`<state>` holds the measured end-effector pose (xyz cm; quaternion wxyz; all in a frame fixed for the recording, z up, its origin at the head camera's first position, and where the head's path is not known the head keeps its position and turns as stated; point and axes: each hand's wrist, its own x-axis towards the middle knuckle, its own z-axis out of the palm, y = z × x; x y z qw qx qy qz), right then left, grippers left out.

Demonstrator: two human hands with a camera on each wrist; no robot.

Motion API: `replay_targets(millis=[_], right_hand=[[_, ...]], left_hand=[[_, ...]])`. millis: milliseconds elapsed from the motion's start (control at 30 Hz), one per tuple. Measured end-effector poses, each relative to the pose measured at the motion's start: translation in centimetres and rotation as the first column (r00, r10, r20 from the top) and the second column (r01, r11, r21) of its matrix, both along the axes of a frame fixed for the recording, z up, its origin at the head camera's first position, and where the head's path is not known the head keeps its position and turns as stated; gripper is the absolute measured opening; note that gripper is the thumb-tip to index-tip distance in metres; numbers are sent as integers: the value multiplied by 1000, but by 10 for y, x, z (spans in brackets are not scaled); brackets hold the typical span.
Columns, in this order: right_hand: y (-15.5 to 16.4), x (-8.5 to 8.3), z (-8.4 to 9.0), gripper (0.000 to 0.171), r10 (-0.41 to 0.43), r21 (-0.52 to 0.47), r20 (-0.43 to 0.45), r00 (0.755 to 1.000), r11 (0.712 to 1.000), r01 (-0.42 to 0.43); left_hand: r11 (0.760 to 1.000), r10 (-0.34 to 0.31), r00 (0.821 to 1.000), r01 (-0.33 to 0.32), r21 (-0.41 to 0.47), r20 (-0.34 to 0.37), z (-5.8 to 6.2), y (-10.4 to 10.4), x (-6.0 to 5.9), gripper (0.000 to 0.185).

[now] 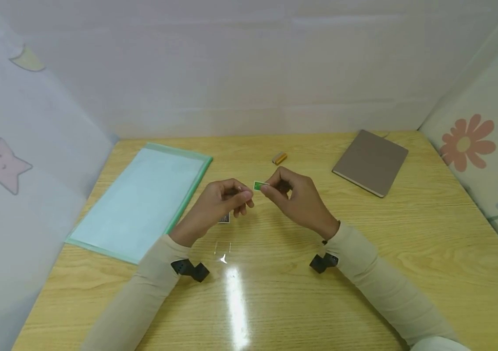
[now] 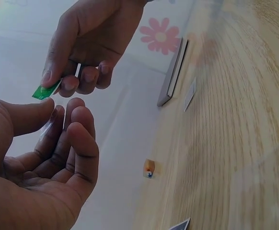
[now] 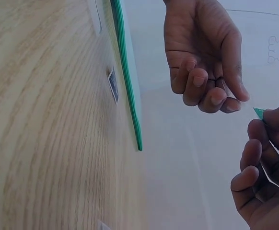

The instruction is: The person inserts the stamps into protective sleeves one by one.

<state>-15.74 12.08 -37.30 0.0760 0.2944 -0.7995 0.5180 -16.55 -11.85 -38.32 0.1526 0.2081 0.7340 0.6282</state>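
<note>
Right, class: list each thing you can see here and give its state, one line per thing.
Green card: pinched in the right hand, off the table.
Left hand: fingers curled near the card; any hold is unclear.
Folder: flat, shut.
Notebook: flat, shut.
Gold lighter: lying on the table.
Small dark card: flat under the left hand.

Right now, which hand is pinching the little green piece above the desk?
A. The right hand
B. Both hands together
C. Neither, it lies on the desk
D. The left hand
A: the right hand pinches the small green piece between thumb and forefinger, while the left hand sits just beside it with curled fingers, not touching the green piece.
</note>
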Motion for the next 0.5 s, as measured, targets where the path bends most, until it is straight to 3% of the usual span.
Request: replay_targets(millis=[500], right_hand=[[-2,1,-1,9,18,10,21,1000,1000,-19]], left_hand=[[999,9,1000,-10,35,20,2,1,2,28]])
